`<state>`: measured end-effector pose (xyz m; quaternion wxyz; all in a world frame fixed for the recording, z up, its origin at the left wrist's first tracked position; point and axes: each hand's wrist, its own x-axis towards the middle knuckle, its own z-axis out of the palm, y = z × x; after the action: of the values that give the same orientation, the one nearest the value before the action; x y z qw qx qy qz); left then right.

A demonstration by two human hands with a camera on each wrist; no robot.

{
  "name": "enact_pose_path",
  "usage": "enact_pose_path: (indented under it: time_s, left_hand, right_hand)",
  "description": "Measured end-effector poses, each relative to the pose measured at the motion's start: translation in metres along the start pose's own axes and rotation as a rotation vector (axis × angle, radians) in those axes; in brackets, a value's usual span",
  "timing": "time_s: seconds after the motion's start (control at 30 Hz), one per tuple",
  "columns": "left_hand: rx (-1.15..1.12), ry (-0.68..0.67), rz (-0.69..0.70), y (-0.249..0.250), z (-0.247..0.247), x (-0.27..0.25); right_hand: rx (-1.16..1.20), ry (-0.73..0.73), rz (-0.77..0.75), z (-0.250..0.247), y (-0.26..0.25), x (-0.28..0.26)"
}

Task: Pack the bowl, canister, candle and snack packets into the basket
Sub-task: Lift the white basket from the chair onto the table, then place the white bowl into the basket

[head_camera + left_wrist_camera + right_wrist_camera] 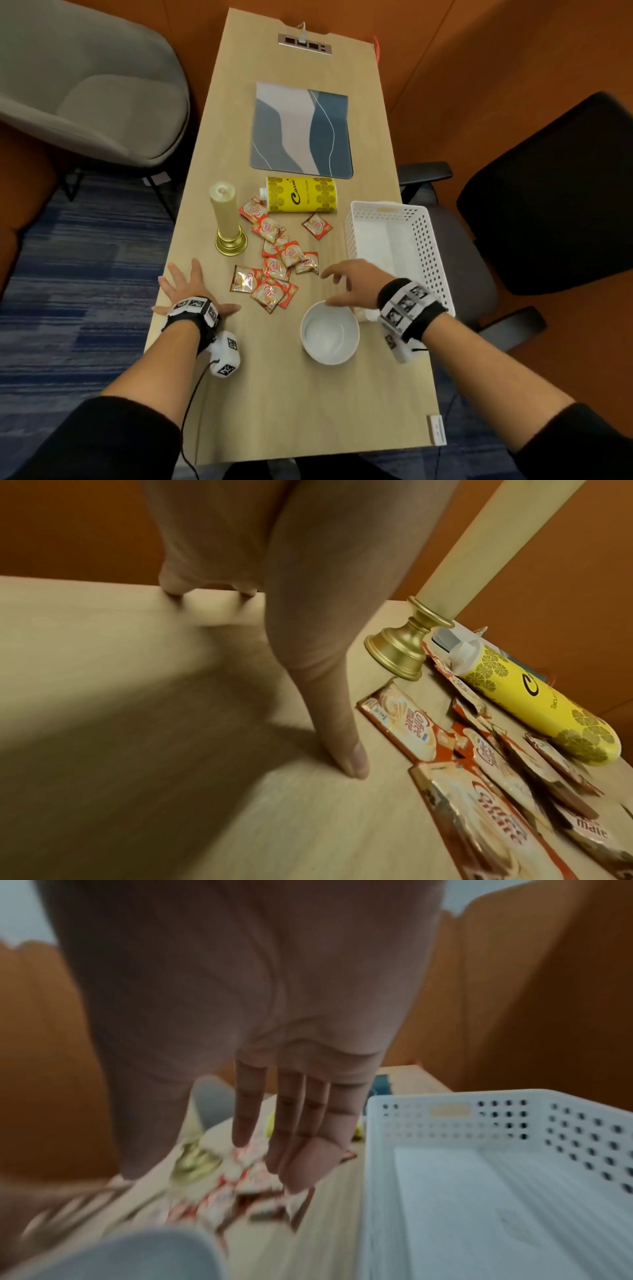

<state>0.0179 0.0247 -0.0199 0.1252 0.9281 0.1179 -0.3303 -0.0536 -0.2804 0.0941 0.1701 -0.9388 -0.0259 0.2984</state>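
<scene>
Head view, lower part of the frame: the white bowl (pixel 330 331) sits on the tabletop (pixel 308 411), empty and upright. Just above it the right hand (pixel 352 282) hovers with fingers spread and loosely bent, holding nothing, its thumb close over the bowl's far rim. To the left, the left hand (pixel 190 286) lies flat on the tabletop with fingers splayed, also holding nothing; the left wrist view shows its fingertips (pixel 352 761) pressed on the wood. Between the hands, at mid-frame, the snack packets (pixel 274 263) lie scattered in a loose overlapping pile. At the right of the frame the white perforated basket (pixel 424 246) stands at the tabletop's edge, nothing in it. Beyond the packets, the candle (pixel 226 214) stands upright on its gold base at centre left, and the yellow canister (pixel 301 194) lies on its side, touching a packet. Farther up lies a blue-grey mat (pixel 301 126).
</scene>
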Motion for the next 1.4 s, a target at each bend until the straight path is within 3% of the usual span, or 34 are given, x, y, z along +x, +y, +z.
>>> enact_pose_path:
  time_s: [0.13,0.23,0.43,0.53,0.6,0.7,0.83,1.07,1.23,1.4]
  left_hand:
    - [0.016,0.002,-0.026,-0.001,0.001,0.0]
    - [0.029,0.026,-0.029,0.001,0.002,0.003]
    - [0.058,0.066,-0.019,0.001,0.005,0.003]
    - [0.067,0.086,-0.009,0.001,0.009,0.005]
    - [0.068,0.088,-0.011,0.002,0.008,0.006]
    - [0.089,0.081,-0.012,0.003,0.006,0.008]
    - [0.109,0.073,-0.023,0.004,0.005,0.007]
    - [0.095,0.059,-0.03,0.006,0.002,0.004]
    - [0.066,0.056,-0.044,0.008,0.001,0.0]
    - [0.059,0.041,-0.063,0.009,0.002,0.009]
  right_hand:
    - [-0.216,-0.183,-0.018,0.036,-0.008,0.018]
    - [-0.2,-0.188,-0.018,0.029,-0.009,0.018]
    - [0.267,0.106,0.035,-0.051,0.028,-0.014]
    - [0.3,0.308,0.149,-0.089,0.068,-0.028]
    - [0.264,0.366,0.29,-0.099,0.096,-0.027]
    - [0.185,0.281,0.448,-0.09,0.116,-0.012]
    - [0.022,0.119,0.465,-0.056,0.12,0.008]
    - [0.061,0.0,0.485,-0.029,0.12,0.011]
    - [0.133,-0.125,0.498,-0.081,0.108,0.012]
    - [-0.102,0.084,0.333,-0.16,0.054,0.068]
